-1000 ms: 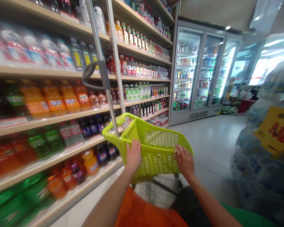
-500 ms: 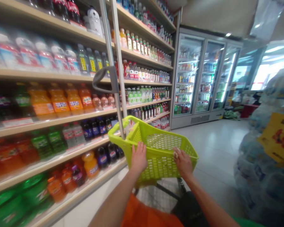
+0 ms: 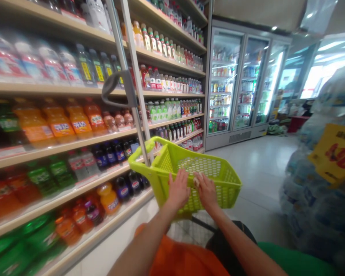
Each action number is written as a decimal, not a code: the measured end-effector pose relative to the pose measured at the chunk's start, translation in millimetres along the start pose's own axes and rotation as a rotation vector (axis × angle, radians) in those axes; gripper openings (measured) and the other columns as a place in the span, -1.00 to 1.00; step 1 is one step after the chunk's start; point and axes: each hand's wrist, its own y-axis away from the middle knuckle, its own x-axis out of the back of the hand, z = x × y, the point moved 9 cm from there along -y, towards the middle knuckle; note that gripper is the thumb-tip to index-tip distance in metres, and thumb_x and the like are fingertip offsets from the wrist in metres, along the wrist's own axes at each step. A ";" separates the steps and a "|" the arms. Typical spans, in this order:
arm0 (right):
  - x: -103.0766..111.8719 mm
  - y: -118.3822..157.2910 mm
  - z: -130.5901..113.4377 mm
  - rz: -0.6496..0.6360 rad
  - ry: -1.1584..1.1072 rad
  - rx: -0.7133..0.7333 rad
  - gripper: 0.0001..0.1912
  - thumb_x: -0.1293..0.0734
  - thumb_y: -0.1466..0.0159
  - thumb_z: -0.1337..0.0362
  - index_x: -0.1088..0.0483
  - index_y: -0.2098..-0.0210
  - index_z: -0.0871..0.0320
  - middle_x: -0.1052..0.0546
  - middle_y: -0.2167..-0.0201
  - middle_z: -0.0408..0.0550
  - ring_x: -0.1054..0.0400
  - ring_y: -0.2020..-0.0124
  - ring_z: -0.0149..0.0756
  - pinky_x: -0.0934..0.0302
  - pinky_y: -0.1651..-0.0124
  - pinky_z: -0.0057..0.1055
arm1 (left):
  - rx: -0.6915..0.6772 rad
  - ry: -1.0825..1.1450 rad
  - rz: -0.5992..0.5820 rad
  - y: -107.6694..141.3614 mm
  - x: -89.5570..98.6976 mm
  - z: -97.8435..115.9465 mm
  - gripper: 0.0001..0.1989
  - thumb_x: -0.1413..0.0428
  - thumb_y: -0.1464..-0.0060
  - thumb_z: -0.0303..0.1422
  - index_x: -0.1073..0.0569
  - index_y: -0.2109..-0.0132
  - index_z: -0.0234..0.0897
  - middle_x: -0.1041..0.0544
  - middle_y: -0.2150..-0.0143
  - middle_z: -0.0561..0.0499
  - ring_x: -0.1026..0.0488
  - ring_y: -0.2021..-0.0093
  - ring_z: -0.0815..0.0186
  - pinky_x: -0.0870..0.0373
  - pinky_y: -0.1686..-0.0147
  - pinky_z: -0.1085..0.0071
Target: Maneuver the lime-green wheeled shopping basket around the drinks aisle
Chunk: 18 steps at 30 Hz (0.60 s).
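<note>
A yellow-green shopping cart basket [image 3: 218,193] with perforated walls stands in front of me, beside the drink shelves. My left hand [image 3: 179,188] is at its near side, fingers stretched out by the rim. Close to its right, my right hand [image 3: 206,191] has bent fingers around a small crumpled whitish wad [image 3: 196,181], perhaps cloth or tissue; its exact kind is too small to tell. Both hands are in front of the near wall, and whether they touch it is hard to see. A metal pole with a grey loop handle [image 3: 119,92] rises from the basket's left end.
Shelves [image 3: 103,134] packed with drink bottles line the left side. Glass-door fridges [image 3: 235,84] stand at the back. At right is a stack of plastic-wrapped water bottles [image 3: 307,203] with a yellow sign [image 3: 335,153]. Pale floor [image 3: 254,172] runs between stack and fridges.
My right hand has moved left along the basket's near side, bringing the wad with it. My left hand has moved slightly right, so the two hands are now close together. The view has shifted slightly.
</note>
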 end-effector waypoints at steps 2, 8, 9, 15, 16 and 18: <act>-5.6 -5.8 -9.4 -0.007 -0.141 -0.046 -0.52 -0.08 -0.20 0.42 -0.24 -0.10 0.18 -0.39 -0.04 0.08 -0.23 -0.08 -0.21 -0.08 -0.11 -0.16 | -0.092 0.049 0.004 -3.2 -7.8 16.4 -0.40 0.08 -0.08 -0.34 -0.01 -0.27 -0.30 -0.04 -0.32 -0.13 0.07 -0.31 0.18 0.21 -0.22 -0.13; -1.3 -18.9 -8.0 0.001 -0.507 -0.268 -0.63 -0.13 -0.18 0.29 -0.36 0.06 0.17 -0.53 0.20 0.02 -0.42 0.24 -0.25 -0.30 0.14 -0.30 | -0.122 0.075 0.101 -19.2 -3.9 12.5 -0.48 -0.03 -0.03 -0.41 -0.18 -0.16 -0.21 -0.28 -0.20 -0.13 -0.19 -0.19 0.19 0.15 -0.20 -0.15; 1.2 -20.8 -7.6 -0.001 -0.535 -0.281 -0.65 -0.14 -0.19 0.27 -0.38 0.08 0.17 -0.54 0.24 0.00 -0.42 0.29 -0.25 -0.31 0.18 -0.31 | -0.117 0.085 0.129 -23.3 1.5 10.3 -0.55 -0.05 -0.02 -0.41 -0.26 -0.10 -0.18 -0.35 -0.15 -0.10 -0.25 -0.15 0.20 0.15 -0.19 -0.15; 15.3 -43.8 -48.5 0.000 -0.523 0.062 -0.58 -0.15 -0.15 0.39 -0.32 -0.01 0.14 -0.43 0.01 0.01 -0.28 -0.03 -0.25 -0.15 -0.08 -0.23 | -0.121 0.053 0.345 -44.2 50.6 -11.7 -0.88 0.00 -0.07 -0.39 -0.41 0.24 -0.20 -0.51 0.07 -0.02 -0.39 0.02 0.24 0.13 -0.21 -0.01; 13.2 -45.3 -54.4 -0.010 -0.447 0.103 -0.54 -0.14 -0.14 0.42 -0.30 -0.04 0.14 -0.38 -0.05 0.03 -0.20 -0.11 -0.23 -0.07 -0.14 -0.18 | -0.095 0.012 0.372 -45.5 58.6 -22.9 -0.87 0.02 -0.08 -0.40 -0.41 0.25 -0.21 -0.52 0.10 -0.02 -0.41 0.05 0.24 0.10 -0.20 0.02; 0.8 -43.8 -57.4 -0.079 -0.268 0.102 -0.50 -0.15 -0.13 0.46 -0.27 -0.07 0.17 -0.28 -0.14 0.07 -0.07 -0.19 -0.17 0.06 -0.19 -0.08 | 0.004 -0.093 0.399 -45.1 70.3 -52.6 -0.82 0.05 -0.09 -0.43 -0.42 0.21 -0.22 -0.54 0.18 -0.04 -0.43 0.12 0.22 0.03 -0.16 0.04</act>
